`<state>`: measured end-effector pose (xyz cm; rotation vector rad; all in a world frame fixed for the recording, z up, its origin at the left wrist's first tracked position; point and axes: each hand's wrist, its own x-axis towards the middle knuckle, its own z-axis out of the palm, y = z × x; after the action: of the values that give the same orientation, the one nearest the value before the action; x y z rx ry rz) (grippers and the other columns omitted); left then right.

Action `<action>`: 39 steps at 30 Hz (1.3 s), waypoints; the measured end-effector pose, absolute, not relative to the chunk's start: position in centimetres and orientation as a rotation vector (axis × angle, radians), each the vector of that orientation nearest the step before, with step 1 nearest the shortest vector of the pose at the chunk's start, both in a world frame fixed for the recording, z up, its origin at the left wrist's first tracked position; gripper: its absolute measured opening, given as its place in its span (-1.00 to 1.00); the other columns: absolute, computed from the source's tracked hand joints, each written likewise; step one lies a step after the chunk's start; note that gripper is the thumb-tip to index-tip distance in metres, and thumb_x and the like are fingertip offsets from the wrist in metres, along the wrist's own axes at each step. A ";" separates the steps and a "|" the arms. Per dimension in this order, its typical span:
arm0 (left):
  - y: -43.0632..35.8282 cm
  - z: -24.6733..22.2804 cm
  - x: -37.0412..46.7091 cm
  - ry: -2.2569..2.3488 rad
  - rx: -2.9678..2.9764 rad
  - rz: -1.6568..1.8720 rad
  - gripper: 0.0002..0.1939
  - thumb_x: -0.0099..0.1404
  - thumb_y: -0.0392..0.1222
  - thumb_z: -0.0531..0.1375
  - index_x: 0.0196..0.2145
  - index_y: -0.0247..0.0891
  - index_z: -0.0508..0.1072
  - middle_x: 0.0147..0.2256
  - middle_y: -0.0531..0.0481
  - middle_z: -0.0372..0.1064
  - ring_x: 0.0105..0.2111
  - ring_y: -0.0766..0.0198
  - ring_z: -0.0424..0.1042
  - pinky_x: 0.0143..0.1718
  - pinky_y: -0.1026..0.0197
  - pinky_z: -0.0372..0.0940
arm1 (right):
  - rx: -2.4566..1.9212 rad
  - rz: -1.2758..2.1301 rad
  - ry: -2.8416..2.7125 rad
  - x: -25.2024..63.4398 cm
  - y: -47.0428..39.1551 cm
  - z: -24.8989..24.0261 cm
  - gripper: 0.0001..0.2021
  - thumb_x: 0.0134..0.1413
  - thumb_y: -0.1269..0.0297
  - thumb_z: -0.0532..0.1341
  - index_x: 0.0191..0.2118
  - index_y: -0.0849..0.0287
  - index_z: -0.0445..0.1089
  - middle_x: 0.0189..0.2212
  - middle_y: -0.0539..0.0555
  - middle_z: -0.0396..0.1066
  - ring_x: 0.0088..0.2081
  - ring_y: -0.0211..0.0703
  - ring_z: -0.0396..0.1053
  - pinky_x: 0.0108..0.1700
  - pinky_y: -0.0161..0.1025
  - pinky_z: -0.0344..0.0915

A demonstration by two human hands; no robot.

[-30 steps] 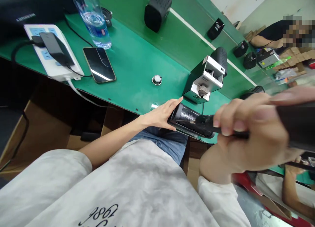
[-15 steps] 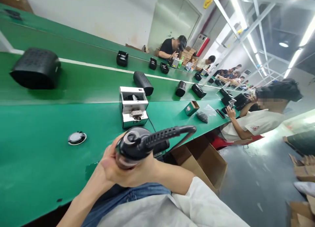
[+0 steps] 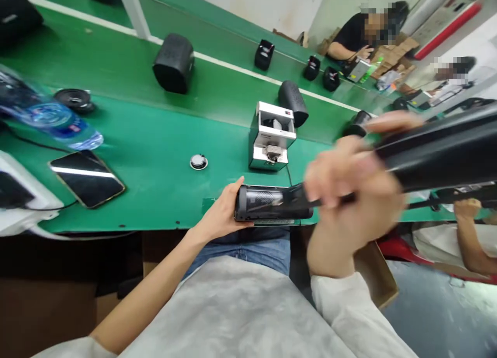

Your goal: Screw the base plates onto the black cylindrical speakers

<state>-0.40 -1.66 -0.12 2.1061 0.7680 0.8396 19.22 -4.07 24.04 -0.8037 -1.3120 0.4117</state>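
two hands at one speaker casing, work looks partway

nearest the view, the right hand [image 3: 357, 187] is wrapped around a long black power tool [image 3: 438, 151], both somewhat blurred. the tool's slim end reaches over the black speaker casing [image 3: 264, 197]; whether its tip touches cannot be told. the left hand [image 3: 221, 210] is closed about the casing's left end, thumb on one side and fingers on the other, bracing it at the near edge of the green surface [image 3: 155, 192].

how far this has come can be judged only in part: the casing lies on its side with a perforated metal mesh [image 3: 264, 196] showing, and the tool is over it, which suggests work in progress. no fastener can be made out, so what is done or left inside is unclear.

just beyond stands a silver and black benchtop machine [image 3: 272, 135], with a small round speaker driver [image 3: 199, 162] loose to its left. the phone [image 3: 87, 179] and water bottle [image 3: 58, 119] lie well apart.

farther back, dark speakers [image 3: 174, 62] stand spaced in a row, and a co-worker [image 3: 351, 37] in a dark top sits beyond.
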 end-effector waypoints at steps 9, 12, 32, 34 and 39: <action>-1.3 0.1 -0.4 0.746 2.117 0.828 0.65 0.19 -0.11 0.69 0.70 0.09 -0.50 0.46 -0.41 0.20 0.46 -0.45 0.31 0.44 -0.54 0.35 | -0.718 0.084 -1.149 24.2 8.6 22.8 -0.77 0.17 0.13 0.40 -0.29 -0.09 0.29 -0.63 -0.21 0.06 -0.68 -0.25 0.04 -0.63 -0.16 0.03; -1.4 0.1 -0.5 0.760 2.111 0.822 0.65 0.18 -0.11 0.69 0.70 0.09 -0.49 0.45 -0.40 0.22 0.44 -0.45 0.32 0.43 -0.54 0.37 | -0.848 0.060 -1.198 24.3 10.0 21.4 -0.62 0.29 -0.19 0.42 -0.22 -0.13 0.28 -0.56 -0.15 0.14 -0.64 -0.23 0.03 -0.58 -0.09 0.09; -1.2 -0.3 -0.3 0.736 2.121 0.872 0.52 0.26 0.05 0.64 0.72 -0.04 -0.38 0.46 -0.45 0.21 0.40 -0.44 0.34 0.39 -0.45 0.41 | -0.911 0.438 -1.423 27.8 17.0 21.4 -0.20 -0.41 -0.57 0.53 -0.22 -0.23 0.17 -0.66 -0.30 0.01 -0.57 -0.27 -0.15 -0.54 -0.06 0.00; -1.1 -0.5 -0.3 0.743 2.117 0.888 0.52 0.25 0.07 0.64 0.72 -0.05 -0.36 0.47 -0.45 0.19 0.42 -0.44 0.33 0.39 -0.42 0.41 | -0.946 0.468 -1.442 27.6 18.0 21.8 -0.17 -0.48 -0.54 0.57 -0.24 -0.20 0.19 -0.67 -0.32 -0.08 -0.58 -0.32 -0.17 -0.57 -0.10 -0.04; -1.1 -1.0 -0.1 0.726 2.112 0.926 0.51 0.24 0.05 0.65 0.72 -0.03 -0.33 0.52 -0.44 0.16 0.46 -0.45 0.29 0.42 -0.42 0.39 | -0.896 0.302 -1.322 26.1 15.6 21.4 -0.35 -0.03 -0.45 0.52 -0.22 -0.22 0.13 -0.45 -0.23 0.24 -0.55 -0.32 -0.18 -0.63 -0.04 0.04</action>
<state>-0.06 -1.05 -0.98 2.1116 0.7263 0.9256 26.10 15.62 21.41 -0.8961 -1.3223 0.3019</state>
